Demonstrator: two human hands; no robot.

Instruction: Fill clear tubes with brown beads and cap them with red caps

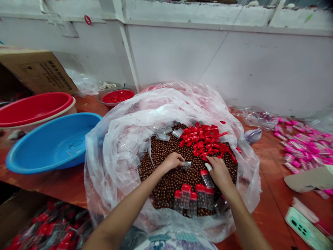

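Plastic container (186, 165) in left grip (172, 161)

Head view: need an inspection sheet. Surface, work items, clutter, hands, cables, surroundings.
Surface: red table, plastic liner spread over the middle.
Work items: brown beads in the liner; red caps piled on them; clear containers; red-capped containers near the wearer.
Clutter: blue basin, red basin, pink-capped tubes, phone.
Hands: left hand pinches a small clear container; right hand at the red caps, grip unclear.
Cables: nothing seen for certain; thin line on wall unidentified.
Surroundings: pale wall, cardboard box.
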